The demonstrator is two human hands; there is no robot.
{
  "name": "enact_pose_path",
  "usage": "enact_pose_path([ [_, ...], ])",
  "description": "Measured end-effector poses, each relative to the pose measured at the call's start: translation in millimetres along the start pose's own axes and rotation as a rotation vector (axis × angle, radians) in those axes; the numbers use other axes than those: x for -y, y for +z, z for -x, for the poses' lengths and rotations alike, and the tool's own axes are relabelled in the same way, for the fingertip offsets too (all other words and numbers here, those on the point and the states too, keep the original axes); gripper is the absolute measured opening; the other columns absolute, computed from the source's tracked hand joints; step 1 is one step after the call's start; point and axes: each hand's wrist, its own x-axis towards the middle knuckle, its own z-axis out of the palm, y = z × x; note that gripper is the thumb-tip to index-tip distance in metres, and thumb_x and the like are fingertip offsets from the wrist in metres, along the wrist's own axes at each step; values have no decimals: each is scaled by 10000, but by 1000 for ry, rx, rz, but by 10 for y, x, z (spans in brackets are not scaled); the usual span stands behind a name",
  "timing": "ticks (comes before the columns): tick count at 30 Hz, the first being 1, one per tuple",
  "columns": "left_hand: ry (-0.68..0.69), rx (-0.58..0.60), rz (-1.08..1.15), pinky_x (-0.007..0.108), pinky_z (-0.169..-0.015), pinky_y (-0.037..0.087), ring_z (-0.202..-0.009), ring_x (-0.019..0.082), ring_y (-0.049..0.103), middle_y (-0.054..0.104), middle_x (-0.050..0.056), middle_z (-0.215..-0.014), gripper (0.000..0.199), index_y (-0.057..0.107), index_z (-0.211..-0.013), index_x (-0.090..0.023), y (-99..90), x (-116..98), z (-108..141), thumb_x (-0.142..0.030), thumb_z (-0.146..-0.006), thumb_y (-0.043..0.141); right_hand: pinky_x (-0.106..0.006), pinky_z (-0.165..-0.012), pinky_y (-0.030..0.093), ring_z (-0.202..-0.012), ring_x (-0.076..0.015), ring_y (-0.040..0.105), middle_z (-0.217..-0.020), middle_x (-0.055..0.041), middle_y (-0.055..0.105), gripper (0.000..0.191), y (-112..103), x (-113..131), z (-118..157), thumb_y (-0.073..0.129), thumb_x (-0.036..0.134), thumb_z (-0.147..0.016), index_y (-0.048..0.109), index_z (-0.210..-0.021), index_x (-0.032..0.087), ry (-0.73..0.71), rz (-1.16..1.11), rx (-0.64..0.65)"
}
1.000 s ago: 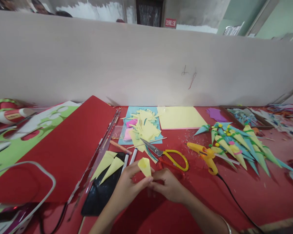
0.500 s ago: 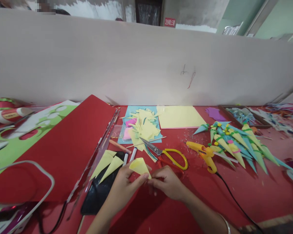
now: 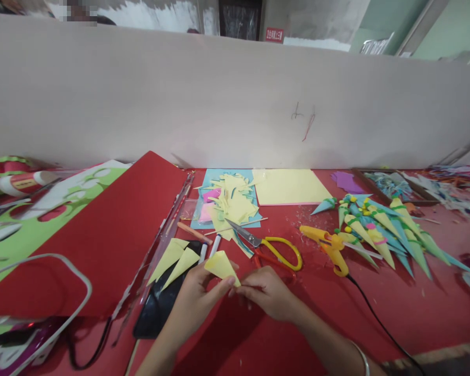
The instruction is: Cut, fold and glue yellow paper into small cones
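Observation:
A small yellow paper cone (image 3: 221, 265) is between my two hands, its wide end up and to the left. My left hand (image 3: 206, 292) is closed around its side, thumb pressed on the front. At the pointed lower end, my right hand (image 3: 264, 292) pinches the tip with its fingertips. Two more yellow paper cones (image 3: 181, 266) lie on a black phone-like case (image 3: 152, 313) left of my hands. Just beyond my hands lie scissors (image 3: 274, 248) with yellow and red handles, beside two white-barrelled markers (image 3: 215, 245).
A yellow glue gun (image 3: 329, 245) with a black cord lies to the right. Behind it is a pile of decorated paper cones (image 3: 376, 224). Yellow paper scraps (image 3: 237, 198) and a yellow sheet (image 3: 293, 187) lie ahead. A large red sheet (image 3: 113, 235) covers the left.
The cone has turned slightly in my fingers, showing less of its opening. Both hands stay in nearly the same place, and the view has shifted a little.

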Motion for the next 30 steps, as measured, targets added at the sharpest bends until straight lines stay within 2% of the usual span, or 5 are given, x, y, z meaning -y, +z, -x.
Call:
enact_pose_path([
  [7, -88, -130, 142, 243, -566, 479, -584, 156, 596, 645, -2, -610, 140, 589, -677, -192, 13, -22, 15, -328, -655, 616, -189, -545, 345, -519, -90, 488, -532, 10, 546, 462, 1, -18, 2, 383, 450, -887, 584, -591, 158, -22, 200, -72],
  [12, -182, -206, 214, 239, -512, 458, -497, 146, 578, 605, -56, -508, 383, 525, -954, -203, 27, -24, 3, -329, -617, 657, -194, -540, 319, -512, -86, 452, -517, 28, 485, 447, -8, -20, -7, 389, 430, -889, 521, -556, 162, -25, 173, -82],
  [17, -181, -222, 208, 230, -513, 458, -507, 140, 580, 581, -65, -487, 300, 531, -855, -208, 38, -27, -10, -347, -625, 665, -195, -528, 297, -512, -83, 424, -519, 35, 441, 438, -25, -21, -14, 387, 423, -892, 479, -550, 165, -28, 158, -86],
  [23, -173, -236, 274, 220, -557, 493, -595, 139, 609, 677, -13, -694, 335, 546, -852, -192, 52, -5, -4, -337, -582, 681, -199, -529, 283, -522, -84, 398, -533, 34, 429, 435, -24, -28, -13, 379, 429, -893, 489, -567, 162, -22, 219, -81],
  [30, -195, -219, 206, 204, -545, 490, -561, 135, 594, 646, -16, -612, 293, 596, -842, -178, 43, -57, 22, -334, -601, 652, -200, -532, 292, -531, -88, 424, -548, 16, 475, 436, -19, -45, -20, 365, 429, -899, 518, -595, 158, -59, 249, -82],
])
